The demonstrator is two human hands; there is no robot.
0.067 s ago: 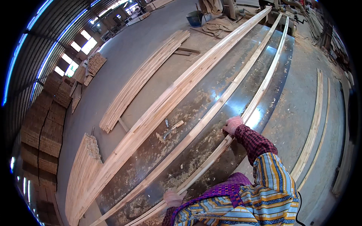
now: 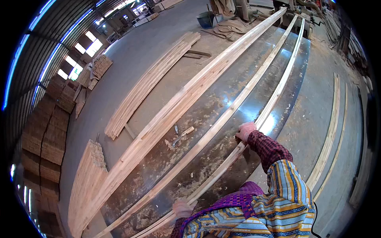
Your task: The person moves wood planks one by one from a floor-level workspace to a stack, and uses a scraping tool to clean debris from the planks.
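Long, narrow wooden strips (image 2: 216, 173) run lengthwise along the near side of a dark, shiny table (image 2: 149, 172). My right hand (image 2: 246, 131) is closed around them about midway, its fingertips partly hidden. Lower down, nearer my body, my left hand (image 2: 183, 208) wraps over the same strips, its thumb showing on the right side. Another single wooden strip (image 2: 214, 129) lies beyond them, roughly parallel. Farther left, a stack of long boards (image 2: 174, 105) extends along the table's other side.
Sawdust and shavings (image 2: 190, 180) litter the tabletop. A small wooden-handled tool (image 2: 185, 133) lies between the stack and the single strip. More boards (image 2: 152, 85) rest at the left, with loose strips (image 2: 328, 139) on the floor at right. A machine (image 2: 291, 8) stands at the far end.
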